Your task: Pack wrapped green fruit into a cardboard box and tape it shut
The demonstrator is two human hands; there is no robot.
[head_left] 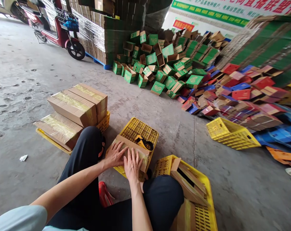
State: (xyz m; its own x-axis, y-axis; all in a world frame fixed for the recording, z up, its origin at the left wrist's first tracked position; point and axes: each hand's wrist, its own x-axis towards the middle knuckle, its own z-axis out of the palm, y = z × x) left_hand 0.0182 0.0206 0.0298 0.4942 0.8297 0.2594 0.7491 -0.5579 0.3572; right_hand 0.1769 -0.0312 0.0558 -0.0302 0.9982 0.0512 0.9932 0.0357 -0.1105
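Note:
A cardboard box (144,158) with clear yellowish tape along its top lies in front of me on an upturned yellow crate (129,125). Both palms press on it from above: my left hand (115,154) rests toward its left end, fingers stretched out. Beside it, my right hand (133,164) lies flat with fingers apart, over the taped middle. Neither hand grips anything. Just behind the box, on the crate, is a yellow and black tape dispenser (144,142). The box's near side is partly hidden by my hands.
Taped cartons (73,106) sit on yellow crates at my left. By my right knee, a yellow crate (203,218) holds cartons, one with open flaps (187,183). Green boxes (157,86) and red and blue boxes (240,94) are heaped ahead. A red scooter (61,35) stands far left.

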